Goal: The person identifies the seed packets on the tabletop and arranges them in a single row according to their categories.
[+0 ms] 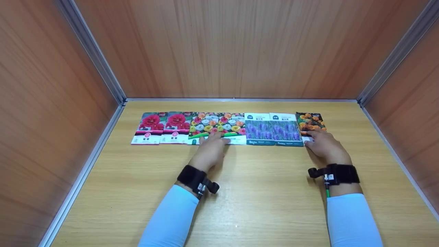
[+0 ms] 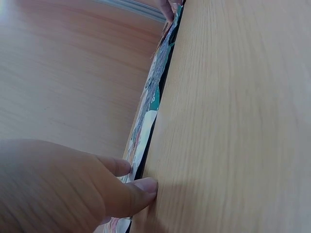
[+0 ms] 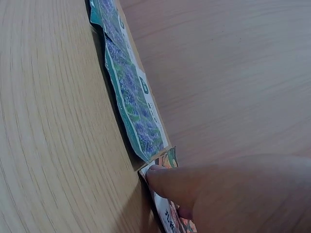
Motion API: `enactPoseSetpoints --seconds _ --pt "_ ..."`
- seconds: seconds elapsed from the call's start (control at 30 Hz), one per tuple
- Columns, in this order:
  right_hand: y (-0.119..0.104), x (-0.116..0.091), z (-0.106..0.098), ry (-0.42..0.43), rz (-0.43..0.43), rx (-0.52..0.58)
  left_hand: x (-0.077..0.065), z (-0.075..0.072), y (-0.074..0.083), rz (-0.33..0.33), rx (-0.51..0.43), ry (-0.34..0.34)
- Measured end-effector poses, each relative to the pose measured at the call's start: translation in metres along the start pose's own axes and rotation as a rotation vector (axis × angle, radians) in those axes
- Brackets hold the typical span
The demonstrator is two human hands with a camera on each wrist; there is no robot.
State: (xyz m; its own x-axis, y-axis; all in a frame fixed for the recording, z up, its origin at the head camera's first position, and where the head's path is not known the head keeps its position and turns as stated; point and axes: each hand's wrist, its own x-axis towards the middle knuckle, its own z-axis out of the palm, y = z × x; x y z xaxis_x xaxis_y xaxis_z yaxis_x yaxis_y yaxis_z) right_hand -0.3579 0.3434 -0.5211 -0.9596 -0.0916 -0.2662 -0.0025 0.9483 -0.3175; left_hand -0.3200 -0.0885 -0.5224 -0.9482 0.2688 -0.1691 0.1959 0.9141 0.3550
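Several flower seed packets lie in one row on the table. My left hand [image 1: 210, 150] rests its fingertips on the lower part of two packets with mixed-colour roses [image 1: 205, 120]; in the left wrist view its thumb [image 2: 144, 188] touches the table at their near edge. At the row's right end, my right hand [image 1: 325, 145] touches an orange-flower packet [image 1: 311, 120], partly covering it. The right wrist view shows the thumb [image 3: 163, 178] on that packet's corner, beside a lavender packet [image 3: 131, 97]. Two lavender packets [image 1: 259, 129] lie between the hands.
Two red-flower packets [image 1: 148, 125] form the left end of the row. The wooden table [image 1: 260, 206] is bounded by a back wall panel [image 1: 236, 51] and side panels [image 1: 44, 103] with metal edging [image 1: 85, 157]. Both wrists wear black camera straps [image 1: 343, 174].
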Motion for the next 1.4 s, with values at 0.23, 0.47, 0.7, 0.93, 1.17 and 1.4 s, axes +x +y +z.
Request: enactPoseSetpoints --seconds 0.23,0.47,0.7,0.93,1.17,1.4 --pt "0.0 -0.001 -0.001 -0.009 0.003 0.001 0.0 0.0 0.0 0.002 -0.001 -0.005" --pt "0.0 -0.001 -0.001 -0.006 0.016 0.019 0.0 -0.001 0.0 0.005 0.033 -0.018" --pt "-0.001 -0.004 -0.002 0.001 0.013 0.02 0.0 -0.001 0.001 0.003 0.033 -0.01" --pt "-0.005 -0.005 -0.004 0.008 0.013 0.036 0.0 -0.001 0.001 -0.003 0.013 -0.009" --pt "-0.007 -0.005 -0.006 0.018 -0.008 0.042 0.001 -0.001 0.001 -0.023 -0.024 -0.011" --pt "-0.011 -0.006 -0.009 0.057 -0.052 0.034 0.0 -0.002 0.001 -0.001 0.002 -0.007"
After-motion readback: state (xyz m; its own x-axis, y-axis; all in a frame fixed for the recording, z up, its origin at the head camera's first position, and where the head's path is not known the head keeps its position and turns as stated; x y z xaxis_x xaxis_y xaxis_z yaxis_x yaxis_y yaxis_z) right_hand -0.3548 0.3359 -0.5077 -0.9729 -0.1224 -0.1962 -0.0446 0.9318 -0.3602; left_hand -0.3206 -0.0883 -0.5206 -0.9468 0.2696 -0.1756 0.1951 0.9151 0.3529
